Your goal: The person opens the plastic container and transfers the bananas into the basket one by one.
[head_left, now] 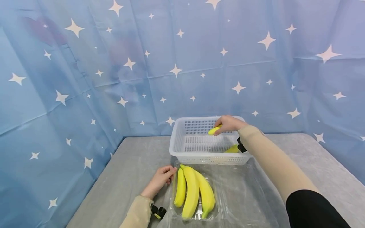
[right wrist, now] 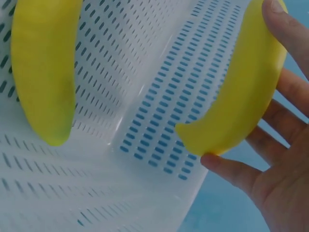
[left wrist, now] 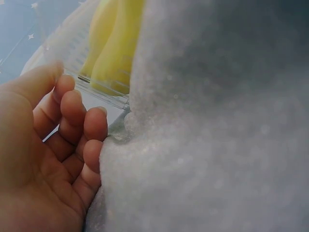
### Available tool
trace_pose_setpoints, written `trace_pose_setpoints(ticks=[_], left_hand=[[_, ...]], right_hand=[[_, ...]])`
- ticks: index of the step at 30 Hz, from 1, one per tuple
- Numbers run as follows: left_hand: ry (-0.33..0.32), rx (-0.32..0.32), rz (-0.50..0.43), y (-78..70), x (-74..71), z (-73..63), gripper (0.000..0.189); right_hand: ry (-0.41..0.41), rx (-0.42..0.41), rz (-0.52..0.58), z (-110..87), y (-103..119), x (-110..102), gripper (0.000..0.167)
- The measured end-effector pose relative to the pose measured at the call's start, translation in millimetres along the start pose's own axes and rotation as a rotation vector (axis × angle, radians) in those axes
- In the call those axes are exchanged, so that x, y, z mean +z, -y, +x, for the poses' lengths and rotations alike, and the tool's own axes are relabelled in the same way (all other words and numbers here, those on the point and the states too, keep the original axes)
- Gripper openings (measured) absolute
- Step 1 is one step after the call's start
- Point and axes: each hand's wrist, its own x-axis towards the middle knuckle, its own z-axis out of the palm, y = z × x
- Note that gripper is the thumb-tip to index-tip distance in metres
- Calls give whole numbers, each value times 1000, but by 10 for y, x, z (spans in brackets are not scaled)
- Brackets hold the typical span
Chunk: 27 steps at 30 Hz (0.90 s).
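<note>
My right hand (head_left: 229, 123) holds a yellow banana (right wrist: 236, 92) over the far side of the white perforated basket (head_left: 174, 136), thumb on one side and fingers on the other. Another banana (right wrist: 46, 67) lies inside the basket, partly hidden by the right wrist in the head view. Nearer me, three bananas (head_left: 191, 190) lie side by side in a clear plastic tray (head_left: 215, 212). At that tray's far left corner, my left hand (head_left: 162, 180) pinches the rim between thumb and index finger, its other fingers curled loosely (left wrist: 72, 104).
Thin clear plastic (head_left: 245, 193) spreads under and right of the tray, in front of the basket. All this stands on a grey tabletop (head_left: 142, 155). Behind it hangs a blue curtain (head_left: 148, 85) with white stars.
</note>
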Motion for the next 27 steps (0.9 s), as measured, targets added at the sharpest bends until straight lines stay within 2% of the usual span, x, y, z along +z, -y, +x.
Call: trace_pose_setpoints(ticks=[5,16,27], left_hand=[[2,5,-7,-2,15,2,39],[9,-1,-6,17,-11,16,40],[10,9,4,13,-5,8,40]], right_hand=[[32,-4,12,-14,-45,24,34],[65,8,-36,-9,-133,74,36],[56,63,-25,-31,-300,159,39]])
